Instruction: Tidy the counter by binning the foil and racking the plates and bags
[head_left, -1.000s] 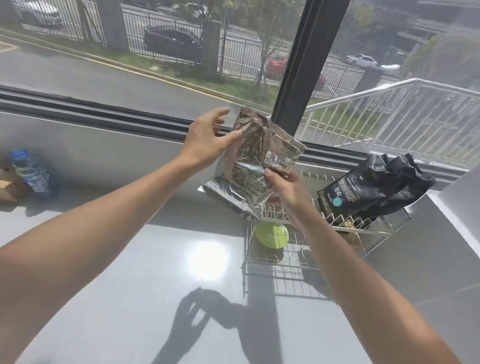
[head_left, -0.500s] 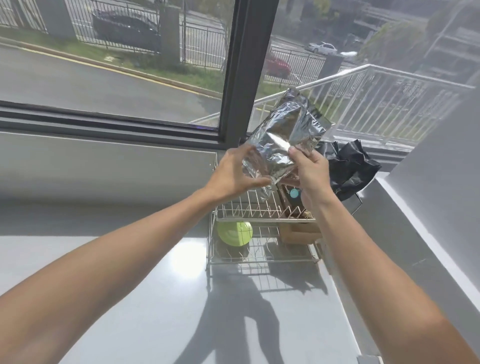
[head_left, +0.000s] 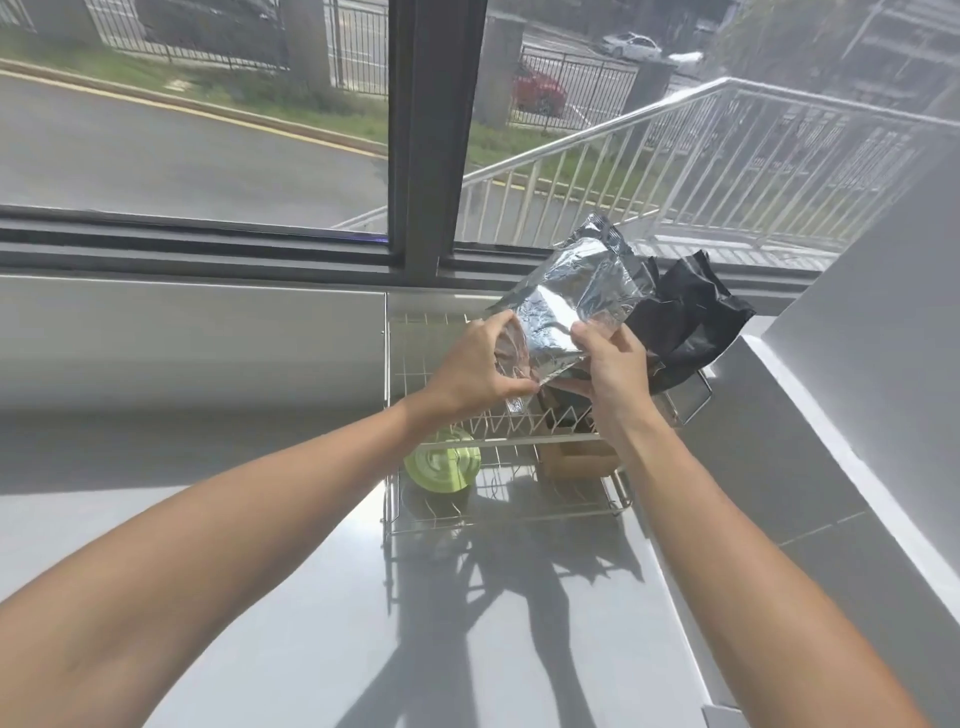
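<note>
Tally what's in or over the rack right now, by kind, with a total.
Bags: 2, the silver bag held by the left hand and right hand, and the black bag
Green plates: 1
Brown boxes: 1
Total: 4, at the wire rack

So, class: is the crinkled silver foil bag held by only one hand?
No: both the left hand and the right hand grip the crinkled silver foil bag above the wire rack.

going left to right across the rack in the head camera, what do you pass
Green plate → left hand → silver foil bag → right hand → black bag, all at the wire rack.
</note>
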